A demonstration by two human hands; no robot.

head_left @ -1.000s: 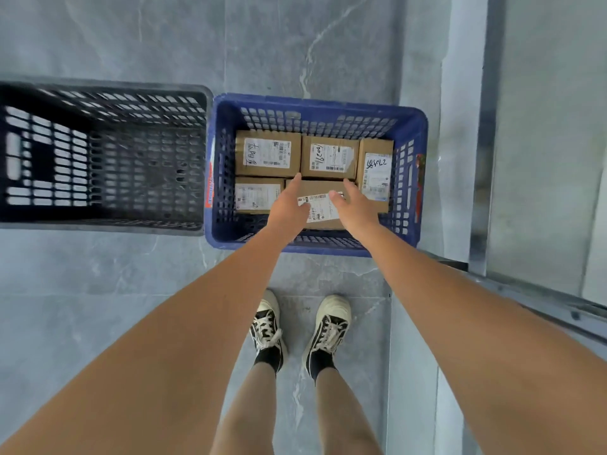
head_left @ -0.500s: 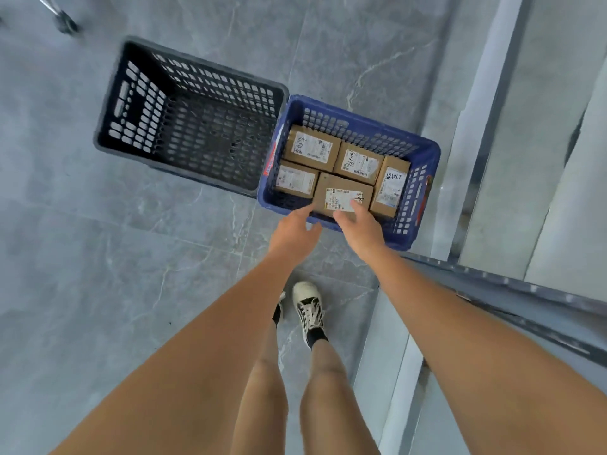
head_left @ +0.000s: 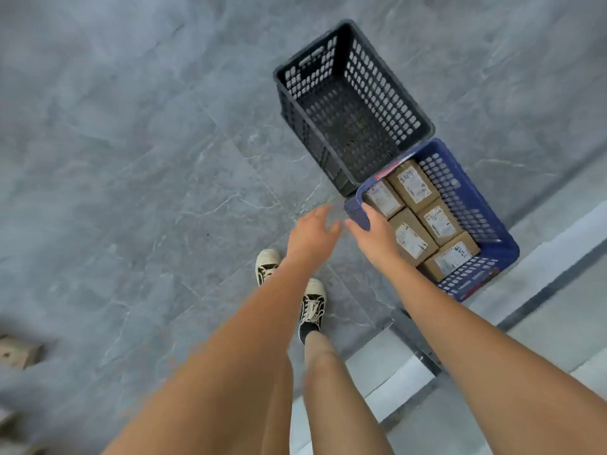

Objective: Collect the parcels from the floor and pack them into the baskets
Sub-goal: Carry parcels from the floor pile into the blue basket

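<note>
Five labelled brown cardboard parcels fill the perforated blue plastic basket, beside the dark grey lattice basket on the marbled grey floor. Left hand and right hand are both loose-fingered and hold nothing. Another blurred cardboard parcel lies far left.

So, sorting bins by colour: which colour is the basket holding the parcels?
Blue basket, head view.
</note>
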